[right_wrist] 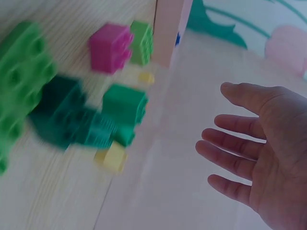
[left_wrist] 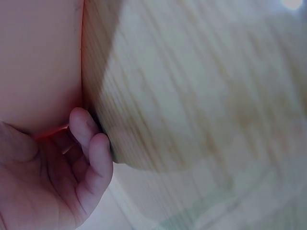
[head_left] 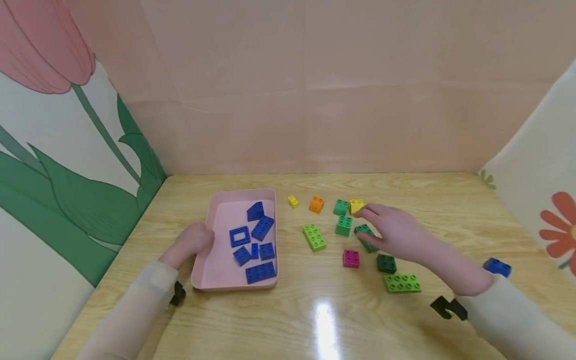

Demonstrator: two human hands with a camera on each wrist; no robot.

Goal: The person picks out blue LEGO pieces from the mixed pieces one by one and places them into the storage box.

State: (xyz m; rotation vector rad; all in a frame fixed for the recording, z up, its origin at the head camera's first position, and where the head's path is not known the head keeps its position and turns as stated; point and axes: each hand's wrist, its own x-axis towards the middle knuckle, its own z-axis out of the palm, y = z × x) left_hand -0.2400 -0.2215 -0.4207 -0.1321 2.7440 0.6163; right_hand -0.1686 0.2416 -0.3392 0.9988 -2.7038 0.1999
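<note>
My left hand (head_left: 195, 241) grips the left wall of a pink tray (head_left: 220, 215); in the left wrist view its fingers curl under the tray's edge. Several blue toy building bricks (head_left: 260, 272) lie in the tray, one a hollow window-like frame (head_left: 232, 238). My right hand (head_left: 398, 235) is over the bricks on the right, fingers spread and holding nothing. Below it, a dark green brick (head_left: 366, 239) is partly hidden. Just past its fingertips are a yellow brick (head_left: 356, 205) and two green bricks, one (head_left: 344, 226) nearer than the other (head_left: 340, 207).
On the wooden table (head_left: 288, 320) lie an orange brick (head_left: 316, 204), a small yellow brick (head_left: 293, 201), a magenta brick (head_left: 351, 258), a dark green brick (head_left: 386, 264) and two lime bricks (head_left: 314, 237). A blue brick (head_left: 497, 267) lies beyond my right forearm. A pink backdrop (head_left: 306, 100) stands behind.
</note>
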